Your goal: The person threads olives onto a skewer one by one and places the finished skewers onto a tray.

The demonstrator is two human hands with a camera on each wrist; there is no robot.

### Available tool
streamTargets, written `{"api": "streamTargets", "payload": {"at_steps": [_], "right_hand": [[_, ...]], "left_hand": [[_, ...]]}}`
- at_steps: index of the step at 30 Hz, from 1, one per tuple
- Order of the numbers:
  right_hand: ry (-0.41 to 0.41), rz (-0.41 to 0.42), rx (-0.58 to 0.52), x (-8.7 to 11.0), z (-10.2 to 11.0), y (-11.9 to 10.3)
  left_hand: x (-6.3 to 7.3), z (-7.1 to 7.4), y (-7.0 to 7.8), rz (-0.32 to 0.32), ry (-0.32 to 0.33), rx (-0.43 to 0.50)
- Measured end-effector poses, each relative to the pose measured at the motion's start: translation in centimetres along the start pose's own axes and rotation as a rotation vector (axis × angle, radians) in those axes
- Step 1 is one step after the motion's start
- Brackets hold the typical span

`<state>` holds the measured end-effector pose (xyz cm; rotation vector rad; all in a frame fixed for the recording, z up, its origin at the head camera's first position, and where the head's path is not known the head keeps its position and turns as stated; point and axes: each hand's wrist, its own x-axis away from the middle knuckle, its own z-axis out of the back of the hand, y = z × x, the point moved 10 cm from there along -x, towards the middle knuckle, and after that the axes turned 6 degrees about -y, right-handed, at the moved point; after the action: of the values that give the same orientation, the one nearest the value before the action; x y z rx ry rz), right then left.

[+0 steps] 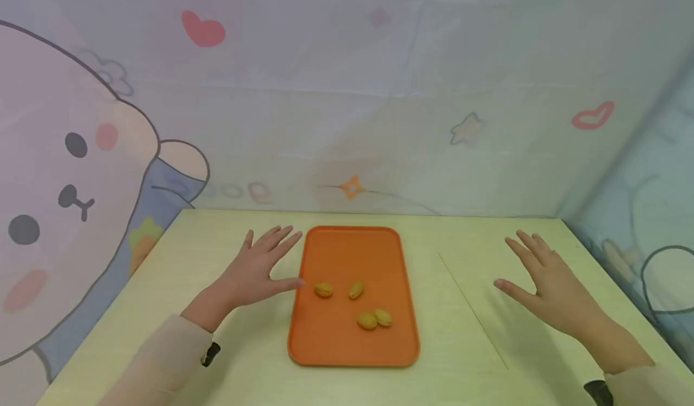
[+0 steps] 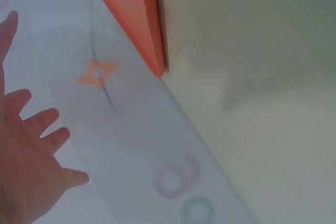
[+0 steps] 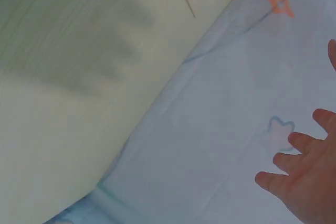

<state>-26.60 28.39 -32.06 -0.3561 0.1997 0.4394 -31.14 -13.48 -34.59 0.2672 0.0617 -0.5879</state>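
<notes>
Left hand [image 1: 253, 278] was spread wide, empty, by the orange tray [image 1: 352, 350] | right hand [image 1: 564, 297] likewise, right of a thin stick [image 1: 472, 308] | four yellow walnut-like pieces [image 1: 323, 290] lay on the tray | handling seemed either unstarted or finished; unclear which

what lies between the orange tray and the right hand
The head view shows a thin stick-like piece on the table between the orange tray and right hand.
</notes>
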Motion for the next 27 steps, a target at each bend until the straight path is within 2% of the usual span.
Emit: {"api": "streamTargets", "payload": {"at_steps": [5, 9, 17, 27], "right_hand": [[-0.010, -0.064, -0.100, 0.4, -1.1, -1.0], [-0.052, -0.117, -0.182, 0.9, -2.8, -1.1], [-0.067, -0.135, -0.243, 1.5, -5.8, -0.7], [-0.119, -0.134, -0.294, 1.1, -7.9, 0.5]], "left_hand": [[-0.8, -1.3, 2.0, -0.084, -0.002, 0.053], [-1.4, -2.8, 2.8, -0.103, -0.035, 0.099], [-2.1, -5.7, 3.0, -0.087, -0.134, 0.210], [-2.6, -7.0, 3.3, -0.090, -0.182, 0.252]]}}
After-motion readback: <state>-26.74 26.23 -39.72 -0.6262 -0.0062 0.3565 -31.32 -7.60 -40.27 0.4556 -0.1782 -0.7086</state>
